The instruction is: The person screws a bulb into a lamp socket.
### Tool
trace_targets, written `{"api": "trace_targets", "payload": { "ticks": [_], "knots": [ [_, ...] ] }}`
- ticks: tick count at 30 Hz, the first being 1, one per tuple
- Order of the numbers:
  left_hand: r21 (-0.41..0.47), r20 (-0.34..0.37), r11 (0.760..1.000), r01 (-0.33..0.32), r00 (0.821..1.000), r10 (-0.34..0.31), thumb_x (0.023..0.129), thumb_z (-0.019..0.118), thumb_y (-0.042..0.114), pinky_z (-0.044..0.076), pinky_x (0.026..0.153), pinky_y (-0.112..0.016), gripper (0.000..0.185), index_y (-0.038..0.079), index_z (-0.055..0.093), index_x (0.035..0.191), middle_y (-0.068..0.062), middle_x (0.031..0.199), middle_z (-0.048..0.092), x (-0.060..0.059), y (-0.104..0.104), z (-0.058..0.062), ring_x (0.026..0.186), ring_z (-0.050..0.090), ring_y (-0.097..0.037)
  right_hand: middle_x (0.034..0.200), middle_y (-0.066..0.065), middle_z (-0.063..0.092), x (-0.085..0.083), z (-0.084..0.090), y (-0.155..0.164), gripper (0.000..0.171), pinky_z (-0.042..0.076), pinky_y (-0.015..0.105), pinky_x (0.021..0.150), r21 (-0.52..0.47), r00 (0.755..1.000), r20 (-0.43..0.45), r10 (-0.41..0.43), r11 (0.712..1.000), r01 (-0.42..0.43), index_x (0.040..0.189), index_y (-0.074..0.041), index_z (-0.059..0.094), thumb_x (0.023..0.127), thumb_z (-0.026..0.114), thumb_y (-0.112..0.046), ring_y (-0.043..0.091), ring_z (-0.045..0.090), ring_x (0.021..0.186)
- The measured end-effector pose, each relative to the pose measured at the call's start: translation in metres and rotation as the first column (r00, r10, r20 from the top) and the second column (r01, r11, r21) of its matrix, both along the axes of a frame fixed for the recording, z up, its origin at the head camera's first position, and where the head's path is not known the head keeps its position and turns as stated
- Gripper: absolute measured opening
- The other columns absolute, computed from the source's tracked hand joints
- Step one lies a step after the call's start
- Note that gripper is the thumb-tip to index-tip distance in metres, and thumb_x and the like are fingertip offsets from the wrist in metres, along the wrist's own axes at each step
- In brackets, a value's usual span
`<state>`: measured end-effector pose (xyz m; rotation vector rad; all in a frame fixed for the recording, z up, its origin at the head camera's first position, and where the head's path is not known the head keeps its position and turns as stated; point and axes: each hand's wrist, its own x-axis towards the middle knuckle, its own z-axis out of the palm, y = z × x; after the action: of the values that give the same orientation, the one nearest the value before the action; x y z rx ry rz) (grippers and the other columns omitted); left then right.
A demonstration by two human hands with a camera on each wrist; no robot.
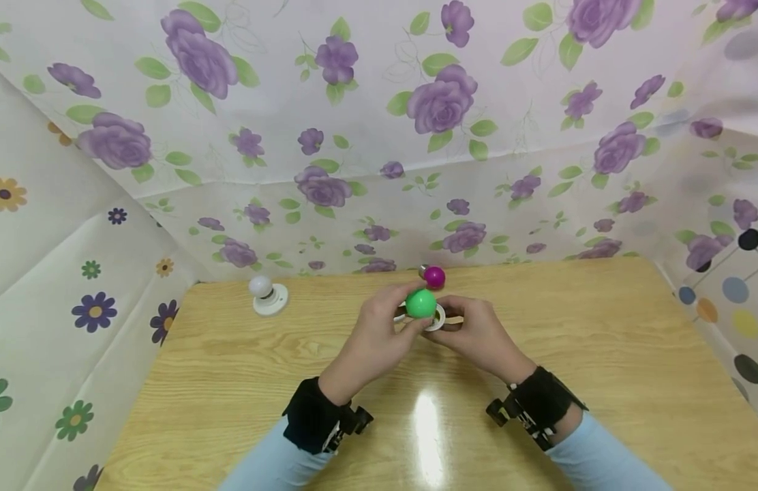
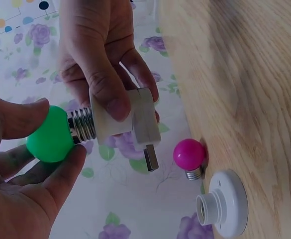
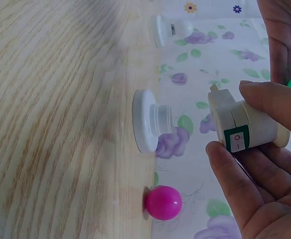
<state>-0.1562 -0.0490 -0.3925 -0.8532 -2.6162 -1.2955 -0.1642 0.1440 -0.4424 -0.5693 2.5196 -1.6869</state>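
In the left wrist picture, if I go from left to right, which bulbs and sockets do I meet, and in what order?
Green bulb, white plug-in socket, pink bulb, round white lamp holder.

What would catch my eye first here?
Probably the vivid green bulb, held by the left grip at the mouth of a white plug-in socket in the right grip. A magenta bulb lies just beyond on the wooden table, before a purple-flowered wall covering.
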Motion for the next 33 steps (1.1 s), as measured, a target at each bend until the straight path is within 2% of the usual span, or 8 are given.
{"api": "trace_targets", "payload": {
  "ticks": [6,12,16,21,27,30,33],
  "knots": [
    [-0.062,-0.022,0.998,0.009,1.0,-0.011,0.085,0.069,0.018,0.053,0.088,-0.027,0.05,0.016,0.05,0.132,0.0,0.123,0.058,0.0,0.0043,-0.0026,0.11,0.055,-0.012,0.105,-0.007,0.068,-0.0001,-0.0006,0.0013,0.034,0.056,0.021,0.077,0.003,1.0,-0.008,-0.004,1.0,0.004,0.11,-0.024,0.064,0.078,0.075,-0.033,0.008,0.064,0.099],
    [-0.064,-0.003,0.998,0.03,1.0,-0.03,0.086,0.069,0.017,0.052,0.088,-0.021,0.052,0.016,0.049,0.133,-0.001,0.127,0.056,0.0,0.0065,-0.0038,0.112,0.054,-0.012,0.104,-0.006,0.068,-0.0006,-0.0015,0.002,0.031,0.056,0.02,0.076,0.022,1.0,-0.01,-0.012,1.0,0.012,0.109,-0.024,0.065,0.08,0.074,-0.03,0.009,0.065,0.097],
    [-0.052,0.007,0.998,0.034,0.999,-0.033,0.085,0.069,0.024,0.05,0.088,-0.017,0.053,0.016,0.049,0.134,-0.001,0.128,0.055,-0.0002,0.0079,-0.0052,0.112,0.055,-0.011,0.104,-0.006,0.068,-0.0001,-0.0016,0.0022,0.03,0.056,0.021,0.076,0.023,1.0,-0.009,-0.014,1.0,0.015,0.108,-0.025,0.066,0.08,0.074,-0.033,0.009,0.065,0.097],
    [-0.037,0.003,0.999,-0.008,1.0,0.008,0.085,0.068,0.034,0.052,0.084,-0.018,0.054,0.018,0.052,0.133,-0.002,0.123,0.057,-0.0012,0.0087,-0.0062,0.106,0.056,-0.011,0.106,-0.004,0.068,0.0,-0.0013,0.0025,0.028,0.056,0.022,0.076,0.007,1.0,-0.007,-0.005,1.0,0.005,0.107,-0.024,0.066,0.08,0.074,-0.03,0.011,0.065,0.098],
    [0.036,0.045,0.997,-0.072,0.997,0.07,0.079,0.074,0.034,0.054,0.081,-0.02,0.057,0.012,0.054,0.128,-0.001,0.116,0.06,-0.0038,0.009,-0.0038,0.102,0.06,-0.011,0.104,-0.006,0.068,-0.0019,-0.0006,0.0018,0.03,0.056,0.021,0.077,0.006,1.0,-0.002,-0.01,1.0,0.01,0.106,-0.027,0.066,0.079,0.075,-0.033,0.008,0.065,0.098],
    [0.073,0.055,0.994,-0.078,0.996,0.074,0.078,0.075,0.033,0.055,0.08,-0.022,0.051,0.01,0.059,0.12,0.0,0.112,0.062,-0.0039,0.0085,-0.0042,0.1,0.062,-0.012,0.102,-0.007,0.069,-0.0018,-0.0006,0.0013,0.03,0.056,0.021,0.077,0.001,1.0,-0.001,-0.014,1.0,0.014,0.104,-0.027,0.067,0.077,0.075,-0.036,0.008,0.065,0.096],
    [0.073,0.041,0.995,-0.061,0.997,0.058,0.079,0.074,0.032,0.055,0.08,-0.022,0.044,0.012,0.061,0.116,0.002,0.11,0.062,-0.0034,0.0076,-0.0053,0.1,0.061,-0.009,0.101,-0.008,0.069,-0.0009,-0.0008,0.0007,0.03,0.056,0.022,0.077,-0.001,1.0,0.008,-0.017,1.0,0.017,0.103,-0.027,0.067,0.077,0.075,-0.038,0.007,0.065,0.096]
  ]
}}
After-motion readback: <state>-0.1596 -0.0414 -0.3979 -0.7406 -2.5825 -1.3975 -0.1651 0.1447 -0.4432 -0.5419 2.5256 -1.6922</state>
